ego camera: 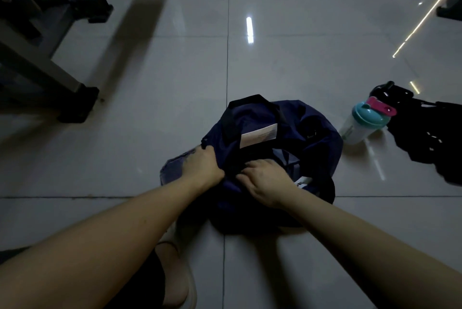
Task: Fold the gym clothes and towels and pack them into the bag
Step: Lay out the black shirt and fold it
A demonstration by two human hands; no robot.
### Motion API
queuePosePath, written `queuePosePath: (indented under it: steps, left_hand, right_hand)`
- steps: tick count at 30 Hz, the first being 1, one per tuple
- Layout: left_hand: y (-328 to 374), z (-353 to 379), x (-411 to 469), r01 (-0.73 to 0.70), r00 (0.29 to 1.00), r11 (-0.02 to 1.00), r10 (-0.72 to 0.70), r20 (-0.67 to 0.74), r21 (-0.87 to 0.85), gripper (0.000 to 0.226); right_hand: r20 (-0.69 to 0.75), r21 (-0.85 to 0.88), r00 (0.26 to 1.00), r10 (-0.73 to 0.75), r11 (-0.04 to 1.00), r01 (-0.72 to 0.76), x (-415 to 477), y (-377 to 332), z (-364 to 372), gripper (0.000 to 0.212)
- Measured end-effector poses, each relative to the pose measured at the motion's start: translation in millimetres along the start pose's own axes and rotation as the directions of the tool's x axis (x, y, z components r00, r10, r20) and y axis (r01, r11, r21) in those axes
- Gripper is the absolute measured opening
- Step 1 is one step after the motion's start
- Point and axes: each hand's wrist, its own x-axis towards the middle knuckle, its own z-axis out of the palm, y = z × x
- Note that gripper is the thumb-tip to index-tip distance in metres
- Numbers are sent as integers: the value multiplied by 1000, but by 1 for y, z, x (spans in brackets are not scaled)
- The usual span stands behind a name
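Reaching down, both hands (232, 173) grip the navy bag (322, 138) rim, fingers curled.

Beyond the left hand (202, 166) and right hand (265, 183), past the navy duffel bag (312, 118) they are gripping, bare tiled floor (175, 83) is lying open. Right of the right hand, a shaker bottle (362, 123) and black clothing heap (430, 138) are blocking; a gym machine frame (37, 66) is standing far left.

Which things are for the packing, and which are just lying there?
For the job: navy bag, greyish cloth beside it, left hand and right hand gripping the bag.
Lying about: shaker bottle, exercise machine, black heap (maybe clothes, unclear).
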Motion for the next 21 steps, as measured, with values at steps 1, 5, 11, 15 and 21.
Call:
queuePosePath:
  steps: [1, 5, 11, 15, 21]
  left_hand:
    - [0, 1, 2, -9, 999, 1000, 8, -35, -13, 33]
    - [-3, 1, 7, -16, 995, 978, -4, -96, -209, 16]
    - [-8, -3, 10, -5, 997, 835, -36, -63, -550, 23]
    - [3, -18, 13, -132, 981, 873, 48, -186, -469, 20]
    - [19, -44, 20, -76, 930, 904, -89, -357, -422, 15]
  right_hand:
    - [-15, -61, 999, 32, 998, -33, -3, 7, -2, 63]
    - [359, -27, 872, 333, 937, -348, -8, 42, 10, 64]
    - [558, 71, 805, 203, 955, -289, -12, 43, -7, 51]
    - [129, -174, 977, 172, 974, -148, -20, 44, -44, 33]
    - [-273, -293, 795, 542, 740, -605, -40, 106, -76, 56]
